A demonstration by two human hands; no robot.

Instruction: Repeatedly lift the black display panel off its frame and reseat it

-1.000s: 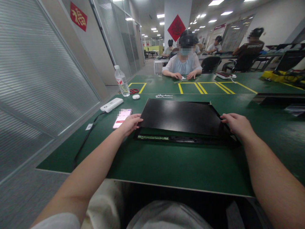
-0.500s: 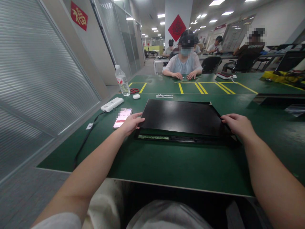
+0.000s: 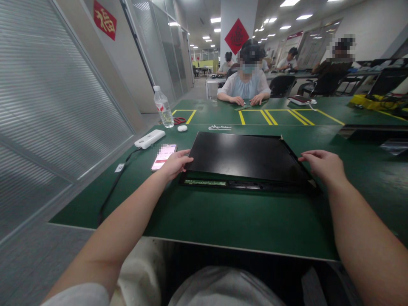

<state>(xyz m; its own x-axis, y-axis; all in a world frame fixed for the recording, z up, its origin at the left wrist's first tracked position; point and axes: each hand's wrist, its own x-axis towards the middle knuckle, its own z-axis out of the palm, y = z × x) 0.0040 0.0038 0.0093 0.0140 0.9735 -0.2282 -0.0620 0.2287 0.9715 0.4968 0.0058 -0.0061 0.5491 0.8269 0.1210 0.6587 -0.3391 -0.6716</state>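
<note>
A black flat screen panel lies slightly askew on a shallow black frame. Along the frame's near side a strip of green circuit board shows. My left hand grips the panel's left edge, thumb on top and the other fingers partly hidden beneath. Just beyond the right edge of the panel and frame is my right hand, its fingers curled and thumb and forefinger close together. Whether anything sits between those fingertips, or whether they touch the frame, I cannot tell.
Left of the panel lie a phone, a white power bank with a black cable and a small white case. A water bottle stands near red-handled scissors. Opposite, a person rests both hands on the table.
My right hand has shifted a little to the right, off the panel's right edge. The panel's right side appears slightly lower on the frame. My left hand keeps its place.
</note>
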